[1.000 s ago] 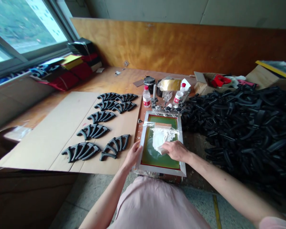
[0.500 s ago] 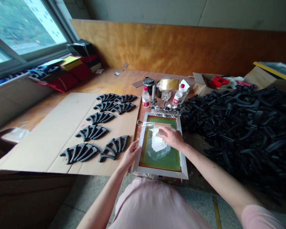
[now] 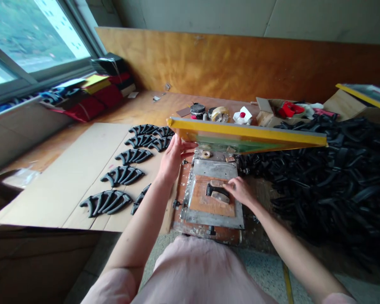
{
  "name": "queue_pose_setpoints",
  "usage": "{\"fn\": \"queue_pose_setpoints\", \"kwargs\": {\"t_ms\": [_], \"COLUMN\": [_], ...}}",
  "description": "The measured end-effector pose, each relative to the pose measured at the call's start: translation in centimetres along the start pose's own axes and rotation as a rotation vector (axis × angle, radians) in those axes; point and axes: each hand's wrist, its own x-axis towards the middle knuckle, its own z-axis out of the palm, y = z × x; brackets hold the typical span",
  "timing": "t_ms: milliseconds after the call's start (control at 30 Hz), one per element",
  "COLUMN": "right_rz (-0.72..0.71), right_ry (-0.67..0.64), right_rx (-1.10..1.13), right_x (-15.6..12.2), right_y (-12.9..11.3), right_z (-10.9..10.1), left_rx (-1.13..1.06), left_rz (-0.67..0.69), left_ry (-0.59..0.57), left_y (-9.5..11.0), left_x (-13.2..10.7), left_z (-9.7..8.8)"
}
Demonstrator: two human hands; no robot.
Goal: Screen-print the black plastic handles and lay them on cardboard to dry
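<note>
Left hand (image 3: 172, 159) half-spread against raised screen (image 3: 247, 134); right hand (image 3: 240, 190) pinched at part (image 3: 221, 190), centre, grip unclear. Fans (image 3: 134, 156) centre-left look done; heap (image 3: 323, 169), right, apparently remains.

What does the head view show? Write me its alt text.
The left hand is at the left end of a tilted, yellow-edged screen, the right hand at a black part on a board. Clusters of black parts lie on cardboard to the left; a heap fills the right.
</note>
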Motion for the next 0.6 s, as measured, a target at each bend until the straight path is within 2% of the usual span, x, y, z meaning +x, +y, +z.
{"fn": "queue_pose_setpoints", "kwargs": {"t_ms": [67, 133, 167, 233, 267, 300, 333, 400, 467, 500, 533, 600], "right_rz": [-0.038, 0.040, 0.098, 0.149, 0.113, 0.032, -0.086, -0.336, -0.441, -0.418, -0.347, -0.164], "right_ry": [-0.111, -0.157, -0.163, -0.132, -0.108, -0.088, -0.084, -0.118, -0.129, -0.111, -0.084, -0.029], "right_rx": [-0.130, -0.201, -0.206, -0.179, -0.162, -0.147, -0.131, -0.090, -0.066, -0.073, -0.096, -0.190], "right_x": [-1.0, -1.6, -1.9, -2.8, -3.3, -3.9, -4.5, -5.3, -5.7, -5.8, -5.8, -5.9], "right_y": [-2.0, -4.1, -5.2, -7.7, -9.1, -10.4, -11.6, -12.8, -11.2, -9.2, -6.5, 0.7], "right_z": [2.1, 2.7, 2.7, 2.4, 2.4, 2.5, 2.6, 2.7, 1.8, 0.9, -0.2, -2.7], "left_rx": [-0.039, -0.039, -0.021, 0.067, 0.065, 0.027, -0.017, -0.095, -0.099, -0.077, -0.045, 0.035], "left_rz": [0.002, -0.091, -0.186, -0.519, -0.655, -0.718, -0.755, -0.745, -0.717, -0.707, -0.699, -0.675], "left_ry": [0.055, 0.080, 0.066, -0.109, -0.164, -0.172, -0.151, -0.024, 0.131, 0.209, 0.282, 0.442], "left_y": [-1.0, -3.3, -4.9, -8.2, -9.8, -11.1, -12.1, -13.4, -13.9, -14.1, -14.3, -14.9], "left_x": [-0.6, -3.1, -4.9, -8.9, -10.8, -12.5, -13.9, -15.6, -16.1, -16.1, -16.1, -16.3], "left_z": [0.4, 0.5, 0.5, 0.4, 0.3, 0.3, 0.1, -0.6, -2.3, -3.6, -5.1, -8.7]}}
